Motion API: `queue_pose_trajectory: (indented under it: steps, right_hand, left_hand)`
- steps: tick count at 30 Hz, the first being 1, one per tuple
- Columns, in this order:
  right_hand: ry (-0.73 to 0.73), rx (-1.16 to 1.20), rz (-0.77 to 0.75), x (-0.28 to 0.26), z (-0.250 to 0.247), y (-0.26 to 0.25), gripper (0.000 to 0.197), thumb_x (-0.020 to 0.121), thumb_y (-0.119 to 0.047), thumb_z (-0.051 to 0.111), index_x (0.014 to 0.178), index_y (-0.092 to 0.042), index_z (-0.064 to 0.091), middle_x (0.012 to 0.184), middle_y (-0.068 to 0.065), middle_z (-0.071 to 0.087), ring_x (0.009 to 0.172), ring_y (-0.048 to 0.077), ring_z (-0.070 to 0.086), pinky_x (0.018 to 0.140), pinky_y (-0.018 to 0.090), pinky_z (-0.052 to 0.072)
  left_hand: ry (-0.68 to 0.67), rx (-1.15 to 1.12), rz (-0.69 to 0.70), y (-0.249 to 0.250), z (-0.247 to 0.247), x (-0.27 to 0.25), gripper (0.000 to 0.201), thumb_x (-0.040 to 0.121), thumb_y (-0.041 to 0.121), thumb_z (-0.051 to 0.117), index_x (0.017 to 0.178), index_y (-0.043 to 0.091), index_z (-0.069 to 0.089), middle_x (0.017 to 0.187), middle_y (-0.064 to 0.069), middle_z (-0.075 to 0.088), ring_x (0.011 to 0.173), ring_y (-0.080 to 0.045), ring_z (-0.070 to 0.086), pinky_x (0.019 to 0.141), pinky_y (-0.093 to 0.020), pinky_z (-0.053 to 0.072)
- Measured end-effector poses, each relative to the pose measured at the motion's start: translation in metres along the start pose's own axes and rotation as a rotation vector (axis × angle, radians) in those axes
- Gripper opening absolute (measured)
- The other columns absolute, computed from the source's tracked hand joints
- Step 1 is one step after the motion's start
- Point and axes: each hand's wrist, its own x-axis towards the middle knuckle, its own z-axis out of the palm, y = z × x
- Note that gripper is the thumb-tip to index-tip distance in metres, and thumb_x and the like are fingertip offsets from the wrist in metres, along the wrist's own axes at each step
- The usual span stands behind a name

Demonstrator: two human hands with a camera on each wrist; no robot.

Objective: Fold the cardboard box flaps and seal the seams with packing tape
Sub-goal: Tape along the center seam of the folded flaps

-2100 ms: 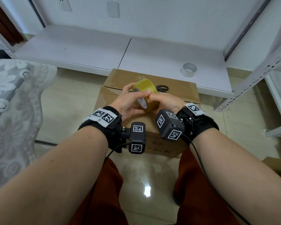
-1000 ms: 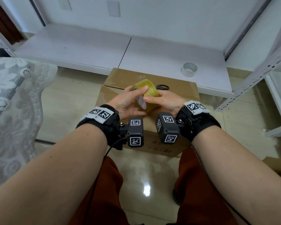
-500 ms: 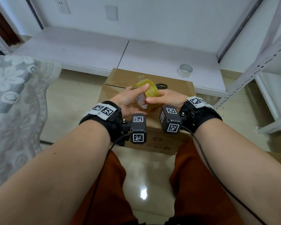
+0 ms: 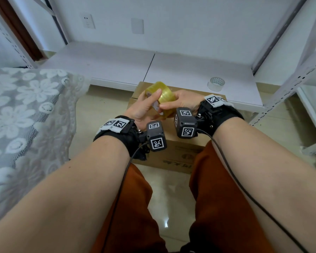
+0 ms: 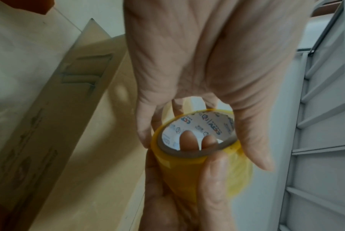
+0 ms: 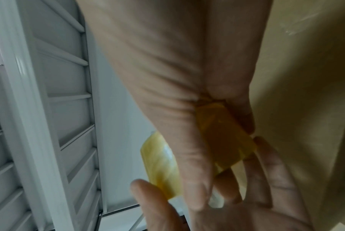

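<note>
Both hands hold a yellow roll of packing tape (image 4: 164,96) above the closed cardboard box (image 4: 173,157) on the floor. My left hand (image 4: 144,106) grips the roll from the left, thumb on its rim and fingers behind it. My right hand (image 4: 182,103) grips it from the right, thumb laid across the roll's near face. In the left wrist view the tape roll (image 5: 195,150) shows its white printed core with fingertips inside. The right wrist view shows the roll (image 6: 163,165) partly hidden by the right thumb. The box top is mostly hidden by hands.
A second, clear tape roll (image 4: 216,84) stands on the low white shelf board (image 4: 190,70) behind the box. A lace-covered surface (image 4: 26,115) is at the left, a white metal rack (image 4: 299,79) at the right. My knees flank the box.
The hands have kept hold of the roll and turned it a little. The head has tilted, so the scene sits lower and the scissors on the box are now hidden.
</note>
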Motion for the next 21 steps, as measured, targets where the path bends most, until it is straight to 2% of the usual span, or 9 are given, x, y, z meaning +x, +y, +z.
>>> queue_pose_trajectory:
  steps: [2,5,8,11,13,14,16,18,21]
  right_hand:
    - [-0.028,-0.008,-0.008,-0.003,-0.004,0.004,0.031,0.065,-0.033,0.082,0.091,-0.018,0.073,0.103,0.012,0.071,0.108,0.038,0.062,0.105,0.054,0.040]
    - [-0.035,0.008,-0.002,-0.005,-0.014,0.021,0.027,0.073,-0.025,0.077,0.097,-0.015,0.070,0.103,0.012,0.069,0.102,0.034,0.062,0.106,0.054,0.039]
    - [-0.011,0.116,-0.011,-0.009,-0.025,0.041,0.030,0.073,-0.019,0.077,0.100,-0.012,0.068,0.104,0.015,0.066,0.101,0.034,0.059,0.107,0.055,0.037]
    - [0.028,0.216,-0.015,-0.013,-0.036,0.053,0.036,0.074,-0.025,0.074,0.105,-0.009,0.067,0.113,0.017,0.066,0.109,0.036,0.060,0.104,0.049,0.042]
    - [0.044,0.228,-0.020,-0.016,-0.040,0.058,0.023,0.081,-0.022,0.070,0.100,-0.009,0.067,0.105,0.016,0.069,0.103,0.033,0.063,0.099,0.045,0.048]
    - [0.060,0.213,-0.030,-0.017,-0.043,0.060,0.017,0.084,-0.019,0.068,0.098,-0.009,0.067,0.100,0.014,0.069,0.099,0.031,0.064,0.095,0.043,0.051]
    - [0.087,0.210,-0.052,-0.021,-0.048,0.064,0.014,0.088,-0.014,0.064,0.100,-0.007,0.065,0.093,0.011,0.069,0.088,0.023,0.067,0.083,0.033,0.057]
    - [0.088,0.234,-0.067,-0.027,-0.050,0.065,0.011,0.090,-0.009,0.061,0.100,-0.006,0.063,0.086,0.008,0.069,0.073,0.014,0.069,0.065,0.022,0.057]
    - [0.116,0.278,-0.069,-0.030,-0.052,0.069,0.008,0.091,-0.005,0.058,0.098,-0.007,0.061,0.081,0.003,0.067,0.064,0.006,0.068,0.056,0.018,0.053]
  left_hand:
    - [-0.016,0.006,-0.007,-0.002,0.002,0.002,0.062,0.083,0.024,0.070,0.138,0.028,0.042,0.133,-0.014,0.051,0.120,-0.040,0.051,0.099,-0.060,0.041]
    - [-0.019,0.048,-0.049,-0.007,0.012,0.003,0.069,0.077,0.024,0.071,0.138,0.026,0.042,0.134,-0.015,0.052,0.119,-0.040,0.052,0.099,-0.059,0.041]
    - [-0.016,0.097,-0.097,-0.013,0.026,0.007,0.071,0.078,0.023,0.070,0.142,0.027,0.038,0.136,-0.016,0.051,0.114,-0.041,0.055,0.085,-0.054,0.052]
    - [-0.012,0.157,-0.120,-0.017,0.038,0.014,0.058,0.089,0.024,0.063,0.142,0.027,0.038,0.134,-0.015,0.052,0.105,-0.035,0.060,0.075,-0.049,0.057]
    - [-0.017,0.200,-0.163,-0.018,0.044,0.019,0.060,0.087,0.027,0.064,0.141,0.028,0.039,0.136,-0.015,0.051,0.102,-0.033,0.062,0.072,-0.048,0.059]
    - [-0.032,0.215,-0.183,-0.018,0.046,0.022,0.068,0.081,0.030,0.070,0.141,0.030,0.040,0.138,-0.016,0.050,0.106,-0.035,0.061,0.069,-0.047,0.059]
    - [-0.072,0.250,-0.212,-0.018,0.049,0.028,0.093,0.056,0.036,0.088,0.138,0.033,0.044,0.140,-0.016,0.048,0.120,-0.040,0.053,0.071,-0.045,0.058]
    - [-0.106,0.289,-0.220,-0.019,0.052,0.035,0.108,0.038,0.042,0.095,0.134,0.034,0.047,0.140,-0.015,0.047,0.127,-0.041,0.046,0.075,-0.046,0.057]
    - [-0.117,0.300,-0.221,-0.021,0.053,0.042,0.112,0.035,0.044,0.095,0.135,0.032,0.046,0.139,-0.017,0.049,0.123,-0.039,0.050,0.080,-0.049,0.056]
